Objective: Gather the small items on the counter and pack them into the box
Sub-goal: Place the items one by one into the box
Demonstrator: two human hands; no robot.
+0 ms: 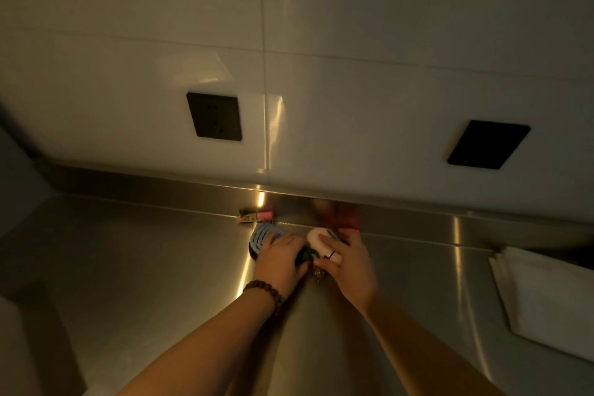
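Both my hands meet over a cluster of small items at the back of the steel counter. My left hand lies over a blue ridged item and grips a dark object at its thumb side. My right hand holds a white rounded item, fingers curled over it. A small shiny crumpled thing lies between my wrists. A small tube with a pink cap lies against the backsplash. No box is in view.
A folded white cloth lies at the right of the counter. Two black wall plates sit on the white tiled wall behind. A dark shape stands at the lower left edge.
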